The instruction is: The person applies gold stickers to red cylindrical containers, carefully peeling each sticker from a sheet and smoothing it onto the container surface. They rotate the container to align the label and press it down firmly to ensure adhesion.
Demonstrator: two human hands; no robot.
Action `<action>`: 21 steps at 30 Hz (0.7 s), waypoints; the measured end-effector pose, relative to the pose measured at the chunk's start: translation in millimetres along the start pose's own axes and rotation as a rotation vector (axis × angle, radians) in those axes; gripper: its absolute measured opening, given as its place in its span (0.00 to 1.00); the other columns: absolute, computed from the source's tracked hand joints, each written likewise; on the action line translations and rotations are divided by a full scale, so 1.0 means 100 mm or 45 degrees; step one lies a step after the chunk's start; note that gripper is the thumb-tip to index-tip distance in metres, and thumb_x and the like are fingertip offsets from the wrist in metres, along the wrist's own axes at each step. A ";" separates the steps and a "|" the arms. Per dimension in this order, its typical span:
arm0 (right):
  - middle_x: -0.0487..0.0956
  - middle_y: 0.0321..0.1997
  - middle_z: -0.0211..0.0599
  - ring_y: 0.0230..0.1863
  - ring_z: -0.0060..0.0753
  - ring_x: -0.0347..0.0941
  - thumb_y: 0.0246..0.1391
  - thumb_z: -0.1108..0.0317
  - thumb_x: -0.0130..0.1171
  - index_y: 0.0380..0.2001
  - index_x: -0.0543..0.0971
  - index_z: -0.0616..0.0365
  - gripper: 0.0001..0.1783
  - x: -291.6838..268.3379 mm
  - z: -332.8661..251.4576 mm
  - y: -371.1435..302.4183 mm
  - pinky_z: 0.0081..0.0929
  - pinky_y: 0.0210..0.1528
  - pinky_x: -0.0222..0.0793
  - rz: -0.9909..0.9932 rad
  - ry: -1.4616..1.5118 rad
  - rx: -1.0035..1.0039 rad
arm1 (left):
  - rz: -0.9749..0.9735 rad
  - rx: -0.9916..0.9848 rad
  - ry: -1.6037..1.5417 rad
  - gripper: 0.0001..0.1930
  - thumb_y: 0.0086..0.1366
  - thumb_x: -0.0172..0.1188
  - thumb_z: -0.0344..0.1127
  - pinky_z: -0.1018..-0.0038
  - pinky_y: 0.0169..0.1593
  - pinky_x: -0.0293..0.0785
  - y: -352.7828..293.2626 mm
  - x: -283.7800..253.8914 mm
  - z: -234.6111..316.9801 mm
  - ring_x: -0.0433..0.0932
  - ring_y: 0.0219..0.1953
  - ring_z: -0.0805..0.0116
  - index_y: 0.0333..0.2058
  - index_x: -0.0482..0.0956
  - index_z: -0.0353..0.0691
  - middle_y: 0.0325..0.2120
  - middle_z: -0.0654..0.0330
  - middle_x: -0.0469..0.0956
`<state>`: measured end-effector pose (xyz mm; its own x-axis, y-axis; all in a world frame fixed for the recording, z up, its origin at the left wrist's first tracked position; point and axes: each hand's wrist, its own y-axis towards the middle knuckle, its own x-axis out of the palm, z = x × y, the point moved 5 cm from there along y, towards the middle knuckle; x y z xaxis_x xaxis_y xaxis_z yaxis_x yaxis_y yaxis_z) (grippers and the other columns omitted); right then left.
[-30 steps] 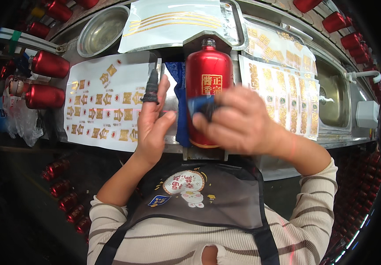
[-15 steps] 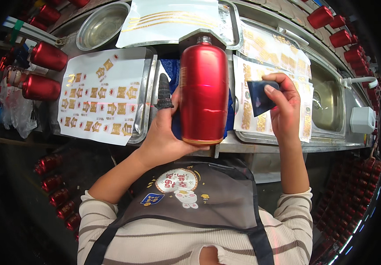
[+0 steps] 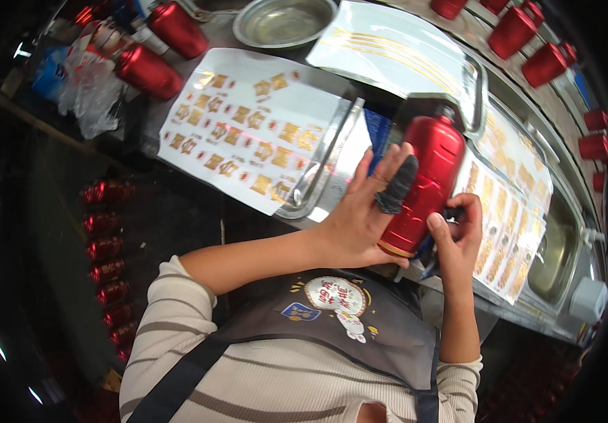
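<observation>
A shiny red bottle (image 3: 427, 187) with a gold rim at its base lies tilted before me, its neck pointing away. My left hand (image 3: 364, 215) rests along the bottle's left side with fingers spread, its thumb by the base. One finger wears a black finger cover (image 3: 397, 185) and lies over the bottle's side. On the other side, my right hand (image 3: 461, 236) is close to the bottle's lower part, thumb and fingers bent together. Between them shows a bit of the dark blue flat scraper (image 3: 452, 212), mostly hidden. A blue cloth (image 3: 376, 132) lies partly under the bottle.
On the left, a sheet of gold decals (image 3: 247, 134) covers a metal tray. More decal sheets (image 3: 505, 233) lie right, before a sink (image 3: 564, 254). A metal bowl (image 3: 283, 25) and a white sheet with gold strips (image 3: 395, 49) stand behind. Red bottles (image 3: 150, 72) surround the bench.
The view has swung left, so the bench appears turned. My right hand has come in against the bottle from the decal sheets. My left fingers have spread over its side.
</observation>
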<state>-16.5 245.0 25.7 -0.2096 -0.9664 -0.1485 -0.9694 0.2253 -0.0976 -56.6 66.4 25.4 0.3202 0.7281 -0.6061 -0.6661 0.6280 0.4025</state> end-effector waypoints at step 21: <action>0.70 0.24 0.20 0.18 0.07 0.56 0.58 0.68 0.61 0.43 0.74 0.57 0.12 -0.30 0.02 -0.05 0.10 0.20 0.48 0.178 0.160 0.220 | 0.100 0.040 1.005 0.11 0.51 0.69 0.32 0.61 0.48 0.69 0.54 -1.55 -1.93 0.75 0.42 0.55 0.31 0.77 0.37 0.31 0.56 0.77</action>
<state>-4.8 273.0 29.1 -0.3651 -0.9296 -0.0501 -0.8957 0.3654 -0.2534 -272.3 -65.8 9.1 -0.3067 0.3678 -0.8779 -0.6441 0.5989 0.4759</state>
